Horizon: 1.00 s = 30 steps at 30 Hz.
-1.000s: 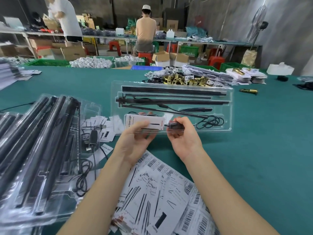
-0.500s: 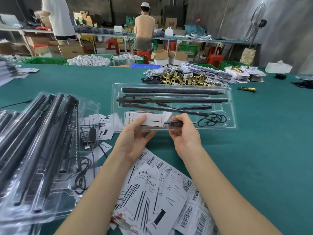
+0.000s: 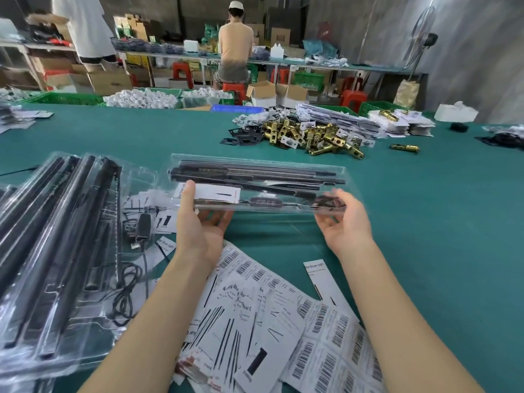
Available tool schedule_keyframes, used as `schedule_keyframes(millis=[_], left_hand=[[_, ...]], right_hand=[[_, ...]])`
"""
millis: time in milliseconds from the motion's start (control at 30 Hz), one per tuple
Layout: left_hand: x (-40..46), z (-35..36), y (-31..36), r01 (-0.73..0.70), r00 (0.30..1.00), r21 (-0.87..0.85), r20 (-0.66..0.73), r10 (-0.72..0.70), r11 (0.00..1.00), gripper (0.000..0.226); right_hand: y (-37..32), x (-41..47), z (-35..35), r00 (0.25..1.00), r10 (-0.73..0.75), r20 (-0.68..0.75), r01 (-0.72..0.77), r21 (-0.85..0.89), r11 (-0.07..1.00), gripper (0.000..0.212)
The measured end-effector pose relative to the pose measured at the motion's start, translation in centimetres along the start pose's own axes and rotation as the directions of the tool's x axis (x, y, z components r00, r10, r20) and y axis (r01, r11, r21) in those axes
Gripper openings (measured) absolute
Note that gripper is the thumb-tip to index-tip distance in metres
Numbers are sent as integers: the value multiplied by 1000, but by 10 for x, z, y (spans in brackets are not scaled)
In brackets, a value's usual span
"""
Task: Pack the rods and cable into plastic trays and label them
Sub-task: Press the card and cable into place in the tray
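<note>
Now my left hand (image 3: 202,222) and right hand (image 3: 347,222) grip the tray (image 3: 255,182) above the table (image 3: 425,222), fingers underneath blurred through plastic; rods (image 3: 255,173) and cable (image 3: 329,201) lie inside.

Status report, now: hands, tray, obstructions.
Left hand and right hand grip filled tray, near edge lifted. Label inside. Nothing blocking.

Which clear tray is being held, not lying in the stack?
The single plastic tray at centre, packed with black rods and a white label: left hand and right hand grip its near edge. The other filled trays lie stacked at left, untouched.
</note>
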State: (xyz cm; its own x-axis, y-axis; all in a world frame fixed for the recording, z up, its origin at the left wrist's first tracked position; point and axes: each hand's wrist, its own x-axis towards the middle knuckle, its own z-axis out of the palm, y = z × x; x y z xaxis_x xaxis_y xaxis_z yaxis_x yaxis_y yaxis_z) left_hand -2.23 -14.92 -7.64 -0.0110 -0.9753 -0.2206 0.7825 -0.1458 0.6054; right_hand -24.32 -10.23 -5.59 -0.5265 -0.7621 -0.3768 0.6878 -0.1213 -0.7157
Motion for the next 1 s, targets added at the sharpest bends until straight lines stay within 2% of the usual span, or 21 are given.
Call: schedule_keyframes(millis=[100,200,267,333,433,533,633,800,933,1000], left_hand=[[1,-1,2,49,997,-54,57,-45,997,22],[-1,-2,2,148,982,43,116,-152,988,28],[-2,-3,1,151,975,103,151,-165,983,21],[-1,-3,1,116,979,93,159,-129,989,17],[1,-4,2,81,986,48,145,-88,996,12],[0,-3,1,70,988,58,132,-78,996,12],[-1,-3,1,75,982,75,166,-86,994,15],[-2,0,2,76,975,83,202,-92,994,21],[-5,2,3,107,970,156,202,-137,982,47],[-7,5,1,91,969,204,206,-134,975,58]], right_hand=[[0,-2,3,990,-31,140,22,67,998,6],[1,-5,3,964,-28,263,11,65,998,18],[0,-5,0,950,-7,312,-11,57,998,23],[-7,-3,-7,933,18,358,-21,4,1000,23],[-20,1,-19,924,47,379,37,-211,977,25],[-26,2,-23,932,68,356,66,-352,934,28],[-24,6,-21,967,32,251,75,-405,911,25],[-21,10,-23,992,18,122,27,-352,936,20],[-19,10,-21,998,-5,64,24,-293,956,21],[-22,8,-21,999,-33,39,44,-322,946,17]])
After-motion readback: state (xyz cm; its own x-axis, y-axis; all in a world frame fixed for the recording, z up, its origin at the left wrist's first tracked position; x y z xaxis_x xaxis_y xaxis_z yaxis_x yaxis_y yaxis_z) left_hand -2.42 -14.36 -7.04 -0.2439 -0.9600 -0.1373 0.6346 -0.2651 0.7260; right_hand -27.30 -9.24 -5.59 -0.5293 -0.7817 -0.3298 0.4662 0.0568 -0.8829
